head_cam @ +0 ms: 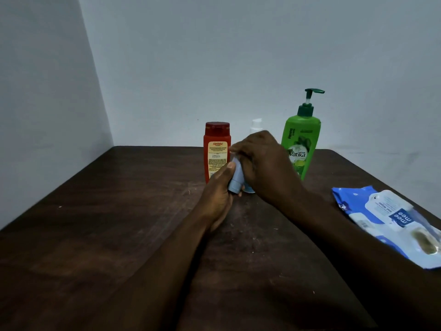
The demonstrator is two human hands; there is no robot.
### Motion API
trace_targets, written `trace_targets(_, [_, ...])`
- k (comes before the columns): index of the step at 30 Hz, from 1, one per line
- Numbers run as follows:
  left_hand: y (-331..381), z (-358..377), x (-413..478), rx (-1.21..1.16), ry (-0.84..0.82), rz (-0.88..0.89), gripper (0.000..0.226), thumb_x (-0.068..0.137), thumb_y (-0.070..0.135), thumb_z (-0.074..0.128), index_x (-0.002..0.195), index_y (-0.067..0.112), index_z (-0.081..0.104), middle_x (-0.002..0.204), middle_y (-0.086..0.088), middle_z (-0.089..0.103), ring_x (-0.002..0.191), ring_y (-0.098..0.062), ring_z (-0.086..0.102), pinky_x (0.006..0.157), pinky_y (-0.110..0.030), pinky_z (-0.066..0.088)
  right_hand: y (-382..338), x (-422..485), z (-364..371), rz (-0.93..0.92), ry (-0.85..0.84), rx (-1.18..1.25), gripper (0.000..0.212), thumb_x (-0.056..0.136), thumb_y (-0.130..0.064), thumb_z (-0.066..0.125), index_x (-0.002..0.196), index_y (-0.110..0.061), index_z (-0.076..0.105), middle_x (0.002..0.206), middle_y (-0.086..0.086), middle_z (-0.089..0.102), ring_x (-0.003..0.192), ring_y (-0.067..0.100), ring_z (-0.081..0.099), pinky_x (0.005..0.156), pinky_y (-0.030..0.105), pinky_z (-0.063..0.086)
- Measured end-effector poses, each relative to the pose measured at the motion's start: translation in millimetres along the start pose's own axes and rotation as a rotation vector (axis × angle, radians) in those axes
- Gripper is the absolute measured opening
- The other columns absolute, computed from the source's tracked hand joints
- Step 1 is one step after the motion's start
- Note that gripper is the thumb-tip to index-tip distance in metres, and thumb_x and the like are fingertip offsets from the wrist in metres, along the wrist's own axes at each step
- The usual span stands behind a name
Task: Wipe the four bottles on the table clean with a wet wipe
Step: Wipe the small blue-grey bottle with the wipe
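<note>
— What does the head view show?

— A person's left hand grips a small blue bottle just above the worktop. The right hand curls over its top, and any wet wipe is hidden beneath.

— How far along?

— Seemingly mid-task. Beyond the hands stand a red bottle, a white-capped bottle and a green pump bottle. Which are already clean cannot be told. The wipe pack lies right of the right hand.

Single head-worn wide-angle view, forward and down across the table toward the wall, close in.
</note>
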State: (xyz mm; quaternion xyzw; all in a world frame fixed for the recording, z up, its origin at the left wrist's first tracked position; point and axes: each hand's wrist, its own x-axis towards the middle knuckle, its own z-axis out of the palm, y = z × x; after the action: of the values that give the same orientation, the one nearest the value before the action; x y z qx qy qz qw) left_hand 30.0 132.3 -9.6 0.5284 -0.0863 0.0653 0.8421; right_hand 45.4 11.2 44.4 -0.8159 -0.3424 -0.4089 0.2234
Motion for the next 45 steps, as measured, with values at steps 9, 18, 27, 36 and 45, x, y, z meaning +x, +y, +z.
trace_targets(9, [1,1,-5,-0.020,0.001,-0.044,0.024,0.105,0.009,0.033,0.110,0.014,0.056,0.111,-0.007,0.063,0.092,-0.009,0.064,0.071,-0.017,0.055,-4,-28,1,-0.078,-0.129,0.064,0.039,0.084,-0.016,0.044,0.108,-0.005,0.072,0.106,0.009,0.072,0.105,0.025,0.057,0.092,0.031,0.046])
trace_targets(18, [-2,6,5,-0.112,0.018,-0.043,0.026,0.102,0.008,0.040,0.116,0.012,0.062,0.120,-0.011,0.066,0.115,-0.026,0.060,0.101,-0.038,0.048,9,-10,-2,-0.034,-0.047,0.038,0.026,0.085,-0.011,0.058,0.104,-0.007,0.076,0.100,0.005,0.074,0.099,0.019,0.054,0.084,0.015,0.036])
trace_targets(27, [1,7,8,-0.075,0.069,-0.036,0.018,0.101,0.005,0.046,0.109,0.014,0.059,0.110,-0.007,0.058,0.109,-0.024,0.055,0.082,-0.029,0.049,19,3,-9,0.200,0.106,0.063,0.024,0.091,-0.008,0.059,0.109,-0.009,0.075,0.106,0.009,0.075,0.102,0.026,0.066,0.094,0.035,0.050])
trace_targets(36, [-2,6,12,-0.151,0.096,-0.047,0.021,0.100,0.004,0.047,0.118,0.010,0.056,0.117,-0.010,0.057,0.117,-0.028,0.053,0.084,-0.029,0.049,16,-1,-7,0.502,0.159,0.265,0.024,0.095,-0.018,0.063,0.116,-0.016,0.074,0.113,-0.002,0.074,0.100,0.004,0.066,0.088,0.017,0.051])
trace_targets(45, [-2,5,9,-0.090,0.041,0.011,0.014,0.102,0.019,0.047,0.111,0.023,0.057,0.116,-0.011,0.062,0.105,-0.021,0.060,0.092,-0.036,0.050,9,-13,5,0.724,0.169,0.536,0.027,0.093,-0.024,0.068,0.118,-0.014,0.074,0.111,-0.002,0.075,0.100,0.008,0.070,0.092,0.038,0.058])
